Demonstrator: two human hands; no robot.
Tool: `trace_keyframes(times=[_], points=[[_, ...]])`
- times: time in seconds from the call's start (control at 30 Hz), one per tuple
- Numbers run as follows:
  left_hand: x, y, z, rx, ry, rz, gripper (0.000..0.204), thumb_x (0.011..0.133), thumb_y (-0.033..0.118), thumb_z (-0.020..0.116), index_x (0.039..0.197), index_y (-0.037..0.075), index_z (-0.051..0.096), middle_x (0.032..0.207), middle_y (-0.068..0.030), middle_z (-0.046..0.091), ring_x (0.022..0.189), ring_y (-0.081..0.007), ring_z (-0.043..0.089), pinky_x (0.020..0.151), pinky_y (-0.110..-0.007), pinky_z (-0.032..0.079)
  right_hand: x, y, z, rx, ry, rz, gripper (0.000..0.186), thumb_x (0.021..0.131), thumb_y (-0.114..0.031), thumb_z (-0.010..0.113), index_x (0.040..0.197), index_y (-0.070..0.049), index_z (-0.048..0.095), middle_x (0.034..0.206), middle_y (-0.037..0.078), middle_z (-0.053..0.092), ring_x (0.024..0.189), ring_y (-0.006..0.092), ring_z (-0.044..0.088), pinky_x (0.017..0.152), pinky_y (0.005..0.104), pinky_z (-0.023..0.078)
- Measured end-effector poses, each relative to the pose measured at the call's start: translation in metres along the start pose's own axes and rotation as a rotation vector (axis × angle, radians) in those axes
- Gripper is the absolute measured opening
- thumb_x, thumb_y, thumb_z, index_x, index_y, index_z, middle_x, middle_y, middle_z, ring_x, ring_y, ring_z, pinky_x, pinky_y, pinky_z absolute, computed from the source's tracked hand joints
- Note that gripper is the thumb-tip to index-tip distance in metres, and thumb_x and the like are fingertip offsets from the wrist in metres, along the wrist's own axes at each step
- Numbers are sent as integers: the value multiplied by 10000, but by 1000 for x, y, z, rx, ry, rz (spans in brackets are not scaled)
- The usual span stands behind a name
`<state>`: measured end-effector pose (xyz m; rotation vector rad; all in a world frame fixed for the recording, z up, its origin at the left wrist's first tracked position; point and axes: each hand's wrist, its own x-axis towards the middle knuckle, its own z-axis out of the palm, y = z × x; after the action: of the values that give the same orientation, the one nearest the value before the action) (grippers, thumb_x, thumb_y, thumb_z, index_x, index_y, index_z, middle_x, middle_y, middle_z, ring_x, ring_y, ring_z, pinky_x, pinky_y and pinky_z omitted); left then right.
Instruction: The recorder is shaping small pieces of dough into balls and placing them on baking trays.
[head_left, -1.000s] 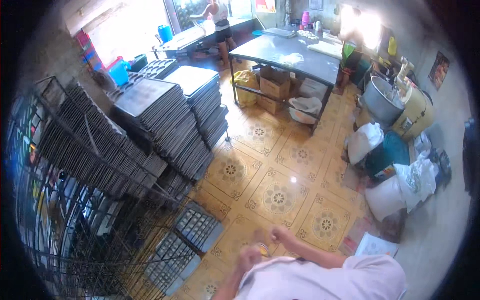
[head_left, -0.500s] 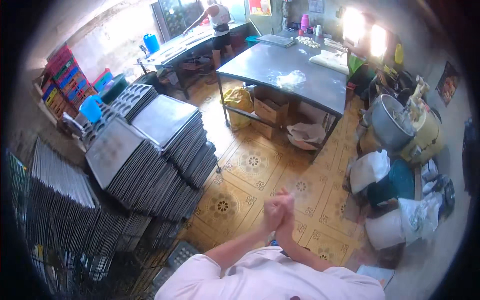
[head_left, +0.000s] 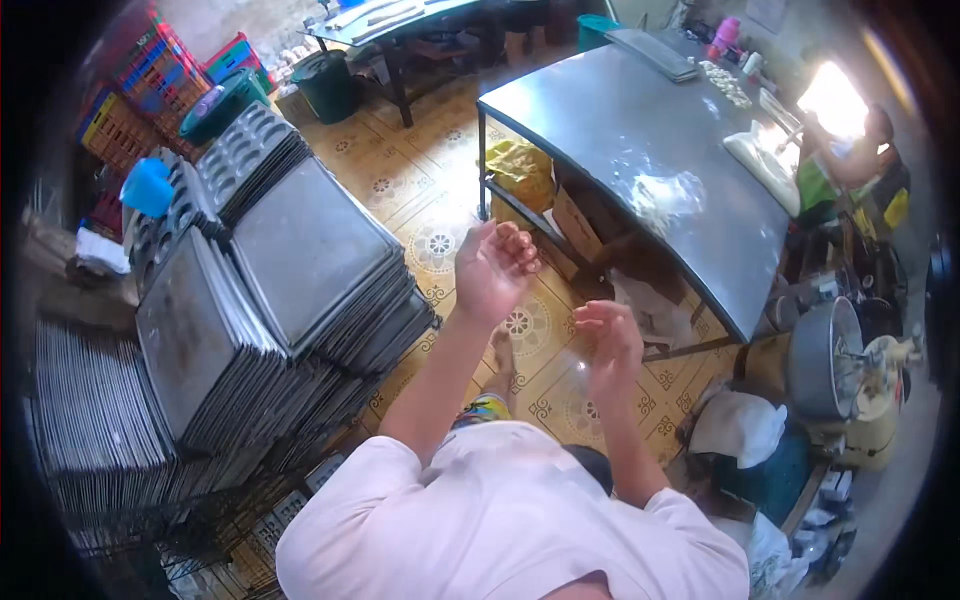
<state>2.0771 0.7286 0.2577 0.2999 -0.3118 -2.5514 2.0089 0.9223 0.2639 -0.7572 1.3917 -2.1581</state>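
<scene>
Clasped moments ago, now parted, so both free; left hand (head_left: 492,275), half-curled, palm showing, and right hand (head_left: 613,345), loosely bent, both visibly empty; stacked trays (head_left: 305,255) at left, untouched; grey tabletop (head_left: 575,115) beyond, far right, with white powdery patch (head_left: 668,195).

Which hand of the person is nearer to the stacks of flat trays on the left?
Left. The left hand is to the right of the stacks of flat trays, not touching them; the right hand is farther right, also apart from them.
</scene>
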Motion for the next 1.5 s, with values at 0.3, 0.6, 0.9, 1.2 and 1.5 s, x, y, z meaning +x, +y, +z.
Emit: trace_keyframes(times=[0.3,0.6,0.9,1.2,1.5], points=[[245,110,15,530,-167,-104,360,889,211,570,557,77,537,498,-60,521,442,-193,491,458,-329,398,266,99,65,-71,127,139,311,964,-282,500,1132,-27,557,1091,105,607,977,196,577,850,319,446],[414,215,-17,2060,-1044,496,167,641,235,678,597,75,665,605,-89,626,582,-308,605,572,-420,478,494,184,157,-101,-447,294,504,1004,-306,358,1299,84,481,1351,191,500,1256,244,461,1080,362,320],[588,399,-25,1886,-684,1368,383,725,99,705,518,129,384,508,11,396,435,-152,397,428,-285,334,725,256,245,76,-52,162,292,970,-225,497,989,43,612,889,96,615,847,184,602,802,335,459],[775,551,-59,1765,-1069,1149,370,720,85,683,514,111,376,508,4,381,433,-160,394,431,-285,307,889,346,360,-186,-106,206,240,957,-173,510,1012,32,622,1004,105,642,910,141,592,858,280,454],[925,650,-52,1456,-1314,1047,332,729,135,702,529,106,438,557,-7,434,510,-161,471,477,-278,365,994,384,443,113,226,340,217,911,-116,614,1046,53,631,975,116,670,910,189,642,854,336,513]])
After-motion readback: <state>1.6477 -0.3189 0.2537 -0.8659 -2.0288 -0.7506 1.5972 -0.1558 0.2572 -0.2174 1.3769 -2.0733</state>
